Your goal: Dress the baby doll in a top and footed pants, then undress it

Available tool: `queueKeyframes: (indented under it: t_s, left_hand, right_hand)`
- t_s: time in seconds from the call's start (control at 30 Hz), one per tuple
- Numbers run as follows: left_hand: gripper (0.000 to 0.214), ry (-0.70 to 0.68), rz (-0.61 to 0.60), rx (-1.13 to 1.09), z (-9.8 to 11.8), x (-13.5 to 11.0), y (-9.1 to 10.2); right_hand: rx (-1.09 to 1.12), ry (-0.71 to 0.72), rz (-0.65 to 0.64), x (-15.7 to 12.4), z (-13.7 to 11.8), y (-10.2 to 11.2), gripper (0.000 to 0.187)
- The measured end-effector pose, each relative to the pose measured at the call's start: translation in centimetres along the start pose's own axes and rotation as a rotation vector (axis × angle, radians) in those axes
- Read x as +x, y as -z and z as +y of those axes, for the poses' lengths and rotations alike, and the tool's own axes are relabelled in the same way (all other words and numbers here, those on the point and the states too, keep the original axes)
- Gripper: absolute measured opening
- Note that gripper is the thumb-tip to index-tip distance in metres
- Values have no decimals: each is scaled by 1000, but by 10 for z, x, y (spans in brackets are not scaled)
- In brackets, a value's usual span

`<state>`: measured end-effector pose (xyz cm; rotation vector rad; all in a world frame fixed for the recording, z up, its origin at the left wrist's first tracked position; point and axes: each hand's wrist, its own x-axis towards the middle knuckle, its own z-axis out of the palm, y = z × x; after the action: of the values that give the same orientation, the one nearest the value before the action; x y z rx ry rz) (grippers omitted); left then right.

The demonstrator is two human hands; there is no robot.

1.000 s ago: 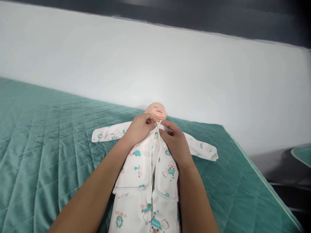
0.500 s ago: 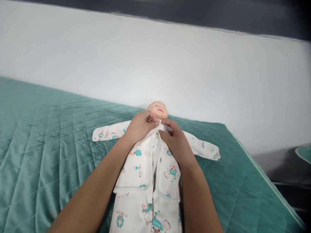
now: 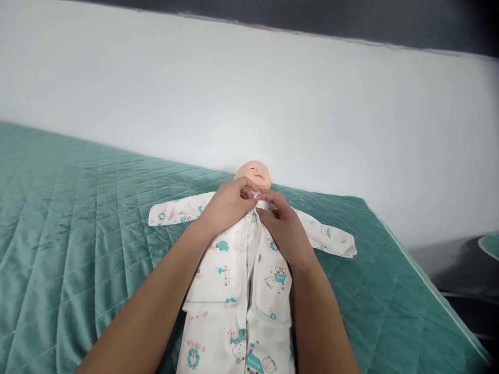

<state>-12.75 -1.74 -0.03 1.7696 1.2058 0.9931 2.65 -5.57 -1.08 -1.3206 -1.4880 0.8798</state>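
Teal quilted bed (image 3: 70, 208) carries a baby doll (image 3: 255, 174) lying face-up at 12 o'clock, left hand (image 3: 228, 205) pinching the printed white top's (image 3: 230, 259) collar from 9 o'clock, right hand (image 3: 284, 228) pinching the opposite collar edge from 3 o'clock, fingertips meeting under the chin.

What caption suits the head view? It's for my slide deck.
Both hands, left hand and right hand, pinch the printed top's collar on a doll lying on a green quilt.

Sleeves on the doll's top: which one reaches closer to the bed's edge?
The right sleeve. Its cuff lies close to the bed's edge; the left sleeve lies amid quilt.
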Motion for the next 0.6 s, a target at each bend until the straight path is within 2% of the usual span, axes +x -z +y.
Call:
queueKeyframes:
  t_s: [0.3, 0.47, 0.6]
  left_hand:
    - [28, 10, -38, -50, -2, 3, 3]
    - [28, 34, -44, 3, 2, 3, 4]
    - [25, 30, -71, 7, -2, 3, 6]
  right_hand:
    - [-14, -80, 59, 0, -1, -3, 19]
    - [-7, -79, 162, 1, -1, -6, 12]
    - [-33, -36, 175, 0, -1, -6, 11]
